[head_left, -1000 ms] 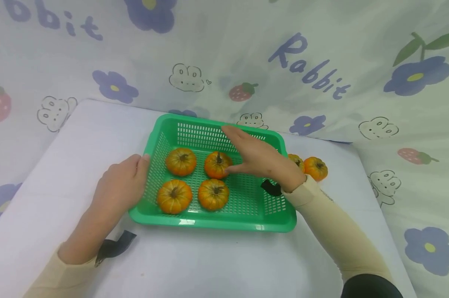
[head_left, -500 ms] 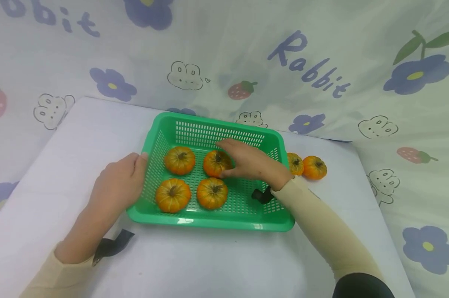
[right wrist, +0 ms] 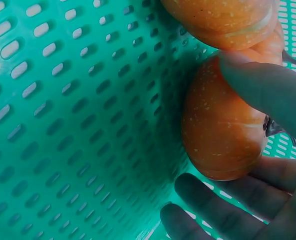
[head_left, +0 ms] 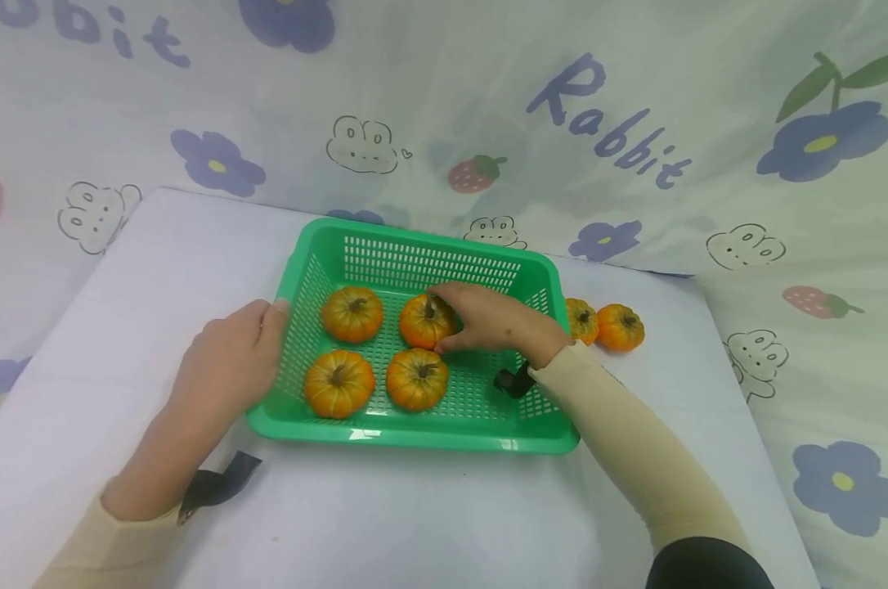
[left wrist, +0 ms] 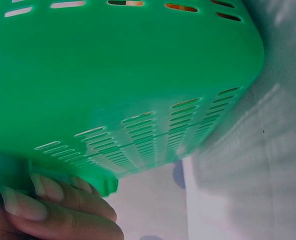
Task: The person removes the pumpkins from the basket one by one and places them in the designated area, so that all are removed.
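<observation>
A green plastic basket [head_left: 481, 409] with slotted walls stands on the table, four-sided and shallow, with several small orange pumpkins inside. My left hand [head_left: 226, 360] grips its left rim; in the left wrist view its fingers [left wrist: 63, 220] curl under the rim's outer edge. Inside the basket, my right hand [head_left: 491, 323] holds the back right pumpkin [head_left: 423, 323] from its right side. In the right wrist view the thumb [right wrist: 272, 90] lies on this pumpkin [right wrist: 222, 125], and the fingers reach round its other side. Another pumpkin [head_left: 417, 380] sits just in front of it.
Two further pumpkins [head_left: 621, 327] rest on the white table just right of the basket, one partly hidden by its rim. Behind the table hangs a printed cloth [head_left: 414, 82]. Black straps dangle from both wrists.
My right hand has come down and left into the basket, and its thumb and fingers have closed round the back right pumpkin. My left hand keeps its grip on the rim.
</observation>
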Available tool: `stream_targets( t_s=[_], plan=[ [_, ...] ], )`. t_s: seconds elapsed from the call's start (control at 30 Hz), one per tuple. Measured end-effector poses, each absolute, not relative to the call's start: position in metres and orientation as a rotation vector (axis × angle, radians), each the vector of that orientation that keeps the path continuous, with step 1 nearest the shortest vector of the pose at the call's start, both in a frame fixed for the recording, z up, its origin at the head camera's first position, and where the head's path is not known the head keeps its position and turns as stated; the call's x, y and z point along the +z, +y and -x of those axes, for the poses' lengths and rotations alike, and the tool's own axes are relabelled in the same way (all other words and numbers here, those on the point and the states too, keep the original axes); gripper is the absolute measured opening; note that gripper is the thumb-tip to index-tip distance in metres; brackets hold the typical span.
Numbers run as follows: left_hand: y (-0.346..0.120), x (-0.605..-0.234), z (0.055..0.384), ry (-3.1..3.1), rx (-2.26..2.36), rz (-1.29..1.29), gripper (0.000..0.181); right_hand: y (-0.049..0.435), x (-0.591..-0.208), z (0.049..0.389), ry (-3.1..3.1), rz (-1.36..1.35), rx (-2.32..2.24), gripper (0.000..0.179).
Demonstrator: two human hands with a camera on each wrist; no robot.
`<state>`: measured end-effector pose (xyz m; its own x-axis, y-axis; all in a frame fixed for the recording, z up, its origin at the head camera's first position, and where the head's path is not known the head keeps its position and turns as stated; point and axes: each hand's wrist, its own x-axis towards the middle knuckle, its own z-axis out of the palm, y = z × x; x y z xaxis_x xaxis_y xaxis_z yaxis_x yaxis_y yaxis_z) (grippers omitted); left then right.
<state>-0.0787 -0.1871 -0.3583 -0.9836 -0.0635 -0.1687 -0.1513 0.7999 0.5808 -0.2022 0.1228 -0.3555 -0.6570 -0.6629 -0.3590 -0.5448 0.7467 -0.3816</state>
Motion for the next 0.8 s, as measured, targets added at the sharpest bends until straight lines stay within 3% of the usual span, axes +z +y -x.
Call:
stream_targets(
  t_s=[0.8],
  plan=[
    [-0.1874, -0.3593, 0.0779, 2.862, 0.951, 0.166, 0.06, 0.1224, -0.3574, 0.2004, 2.47, 0.839, -0.352, 0.084]
  ],
)
